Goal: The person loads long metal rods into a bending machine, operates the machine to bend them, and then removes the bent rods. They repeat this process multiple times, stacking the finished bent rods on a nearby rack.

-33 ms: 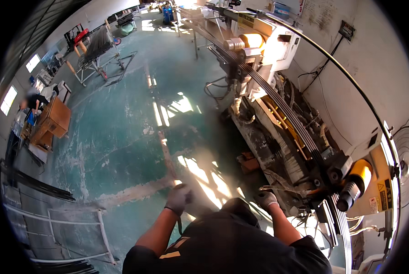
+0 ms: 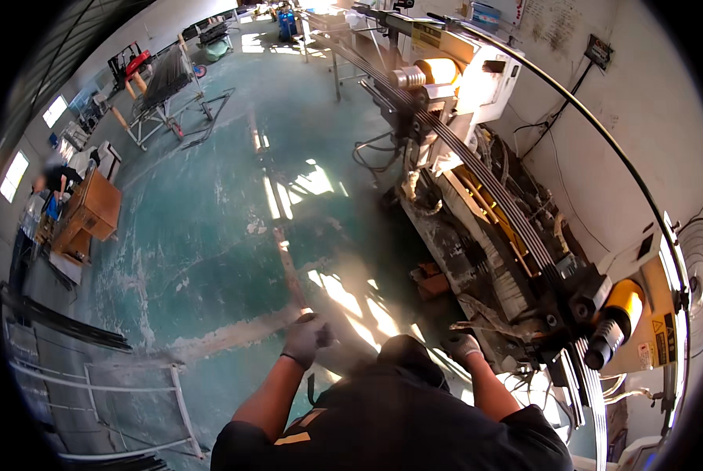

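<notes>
My left hand (image 2: 307, 339), in a grey work glove, is held out in front of my body over the green floor (image 2: 210, 275). Its fingers are curled, and whatever they may hold cannot be made out. A short dark strap (image 2: 311, 389) hangs below that wrist. Also gloved, my right hand (image 2: 461, 345) is beside the near end of a long machine (image 2: 489, 259). Its fingers curl inward, with their grip hidden. Whether it touches the machine's frame I cannot tell. Several long thin metal bars (image 2: 477, 161) run along the top of the machine, past two yellow motors (image 2: 623, 302).
A reddish-brown block (image 2: 430, 281) lies by the machine's base. White tubular racks (image 2: 135, 387) with dark rods (image 2: 65, 318) stand at the left. Farther off are a wooden desk (image 2: 96, 206), a person (image 2: 59, 179) and a cart of dark bars (image 2: 163, 78). Cables (image 2: 377, 153) droop beside the machine.
The view has shifted very slightly. My left hand has turned a little, and both arms keep nearly the same place.
</notes>
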### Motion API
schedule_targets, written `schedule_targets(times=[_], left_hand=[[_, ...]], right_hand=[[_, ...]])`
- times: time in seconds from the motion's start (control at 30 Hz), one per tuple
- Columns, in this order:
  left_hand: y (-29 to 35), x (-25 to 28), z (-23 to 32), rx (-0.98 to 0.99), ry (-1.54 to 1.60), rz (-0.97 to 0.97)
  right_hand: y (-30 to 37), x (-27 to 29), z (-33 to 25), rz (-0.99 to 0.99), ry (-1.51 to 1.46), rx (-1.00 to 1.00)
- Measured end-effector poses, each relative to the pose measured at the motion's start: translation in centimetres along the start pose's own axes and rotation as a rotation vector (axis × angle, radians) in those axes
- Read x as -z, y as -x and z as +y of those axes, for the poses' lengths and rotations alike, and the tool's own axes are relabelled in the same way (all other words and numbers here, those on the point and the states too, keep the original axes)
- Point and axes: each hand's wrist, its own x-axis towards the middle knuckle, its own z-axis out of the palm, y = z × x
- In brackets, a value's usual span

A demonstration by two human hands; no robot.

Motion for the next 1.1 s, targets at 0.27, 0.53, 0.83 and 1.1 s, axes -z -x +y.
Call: schedule_targets(times=[0.27, 0.53, 0.83, 1.1], left_hand=[[-19.3, 6.6, 15.3, 0.040, 0.048, 0.092], [-38.6, 14.9, 32.6, 0.009, 0.099, 0.056], [-64.2, 20.1, 50.6, 0.103, 0.278, -0.094], [-87.0, 23.2, 75.0, 0.039, -0.074, -0.191]], right_hand=[[-18.9, -6.4, -7.4, -0.328, 0.072, -0.390], [-40.4, -0.5, -48.3, -0.020, -0.030, -0.039], [-54.5, 4.2, -84.4, -0.001, 0.006, 0.370], [-65.4, 0.9, -83.5, 0.094, -0.250, -0.294]])
